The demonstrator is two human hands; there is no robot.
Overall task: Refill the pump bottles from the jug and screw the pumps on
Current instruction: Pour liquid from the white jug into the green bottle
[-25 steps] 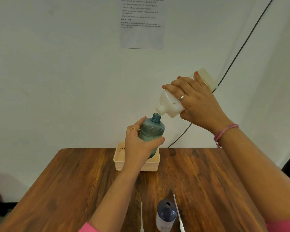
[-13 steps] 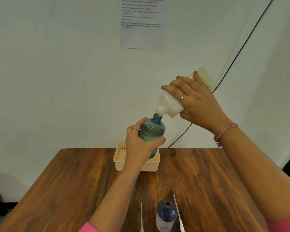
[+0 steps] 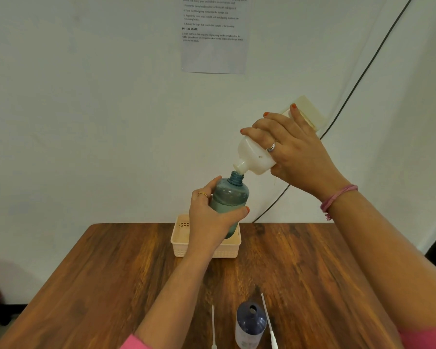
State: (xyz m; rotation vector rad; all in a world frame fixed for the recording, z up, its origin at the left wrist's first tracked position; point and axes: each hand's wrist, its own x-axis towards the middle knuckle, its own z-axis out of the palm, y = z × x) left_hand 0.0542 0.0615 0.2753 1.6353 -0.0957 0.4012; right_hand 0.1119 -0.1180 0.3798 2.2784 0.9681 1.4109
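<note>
While the wooden table [image 3: 312, 273] and cream perforated basket [image 3: 181, 238] wait below, the right hand [image 3: 297, 149] grips the tilted white plastic jug [image 3: 256, 157], spout just over the mouth of the translucent teal bottle [image 3: 229, 200], which the left hand [image 3: 209, 217] clasps upright in mid-air. Pouring wants a steady tilt and aligned openings. A dark blue bottle [image 3: 251, 323] stands open between two thin white dip tubes [image 3: 267, 318].

A white printed paper sheet [image 3: 213, 34] taped on the wall at twelve o'clock carries numbered lines too small to read surely; its bold heading reads "INITIAL STATE".
</note>
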